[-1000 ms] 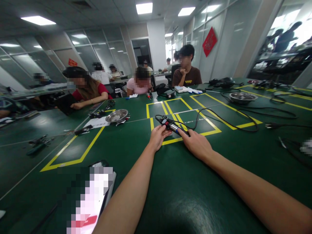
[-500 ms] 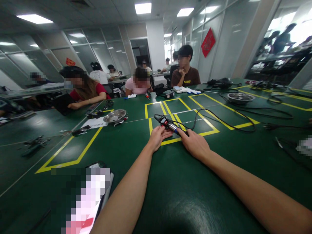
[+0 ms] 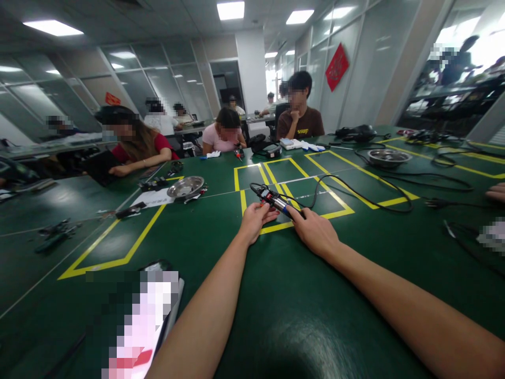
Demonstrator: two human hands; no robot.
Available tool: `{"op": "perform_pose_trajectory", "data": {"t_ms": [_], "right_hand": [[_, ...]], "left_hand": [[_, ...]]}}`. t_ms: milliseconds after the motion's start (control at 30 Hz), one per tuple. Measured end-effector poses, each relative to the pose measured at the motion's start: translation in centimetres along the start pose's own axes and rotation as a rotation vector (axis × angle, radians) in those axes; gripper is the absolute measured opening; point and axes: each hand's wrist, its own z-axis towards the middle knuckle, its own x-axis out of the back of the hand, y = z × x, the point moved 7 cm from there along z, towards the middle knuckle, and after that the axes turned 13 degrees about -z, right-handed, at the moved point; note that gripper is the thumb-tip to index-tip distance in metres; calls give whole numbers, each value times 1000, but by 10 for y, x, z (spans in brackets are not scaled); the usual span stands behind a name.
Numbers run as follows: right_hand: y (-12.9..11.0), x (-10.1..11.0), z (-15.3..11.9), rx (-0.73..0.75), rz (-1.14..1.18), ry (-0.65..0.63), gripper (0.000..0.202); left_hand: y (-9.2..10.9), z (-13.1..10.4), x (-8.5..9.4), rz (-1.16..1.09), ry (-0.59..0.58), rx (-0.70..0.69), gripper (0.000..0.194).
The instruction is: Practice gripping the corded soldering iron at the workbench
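My right hand (image 3: 317,231) is wrapped round the black grip of a slim tool with a silver barrel and blue collar (image 3: 281,204). The barrel slants up and left, its far end at the fingers of my left hand (image 3: 254,221). Those fingers pinch a small red and black part (image 3: 266,195), from which a thin black wire loops out. Whether the tool touches the part is too small to tell. Both hands are above the green table, over yellow tape outlines (image 3: 276,228). A black cord (image 3: 343,179) runs from near the hands to the right.
Left of centre lies a metal bowl (image 3: 185,187) by a paper sheet; another metal bowl (image 3: 389,157) sits at right. A phone-like device (image 3: 173,305) is beside my left forearm. A power plug (image 3: 436,203) lies at right, near another person's hand (image 3: 496,192). People sit across the table.
My hands stay almost in place around the tool and the small part. Another person's hand has come further into view at the right edge.
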Motion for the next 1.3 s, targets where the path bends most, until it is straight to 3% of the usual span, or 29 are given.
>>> {"op": "perform_pose_trajectory", "data": {"t_ms": [367,1000,1300], "right_hand": [[1,3,-1,-12,26,2,54],[1,7,-3,19,24,25,54],[4,9,-4,-9,59,17,53]], "left_hand": [[0,-1,-1,15,-31,-26,32],[8,-5,-4,-104,29,7,15],[9,-6,-6,-146,-26,31,11]]}}
